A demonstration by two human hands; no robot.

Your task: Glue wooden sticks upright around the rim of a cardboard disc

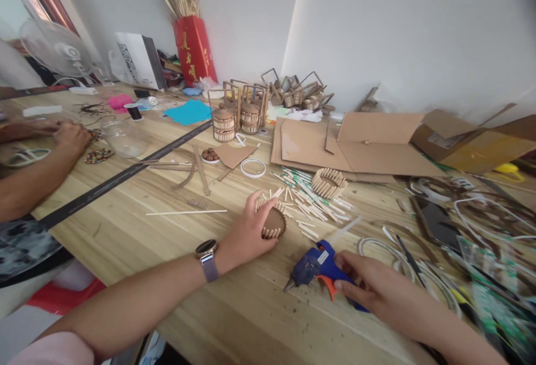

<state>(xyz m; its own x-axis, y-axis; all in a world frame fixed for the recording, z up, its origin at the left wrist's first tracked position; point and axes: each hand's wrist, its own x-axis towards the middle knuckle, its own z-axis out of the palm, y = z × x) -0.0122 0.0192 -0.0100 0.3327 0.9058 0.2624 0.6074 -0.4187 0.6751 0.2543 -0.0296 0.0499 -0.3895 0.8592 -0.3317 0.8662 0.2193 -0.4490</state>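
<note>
My left hand [253,231] is wrapped round a small round cardboard basket base [275,221] with short wooden sticks standing along its rim. The fingers and thumb cover its left side. My right hand [364,281] grips a blue hot glue gun [318,264] with an orange trigger; its nozzle points down and left, near the table top. Loose short sticks [310,203] lie scattered just beyond the base. Among them stands a second ring of upright sticks [329,183].
Finished little baskets [224,122] stand at the back. Flattened cardboard [310,144] lies behind the sticks. Coiled cords [402,259] and a dark phone [438,220] are at the right. A co-worker's hands [73,133] are at the far left, beside a clear jar [125,136].
</note>
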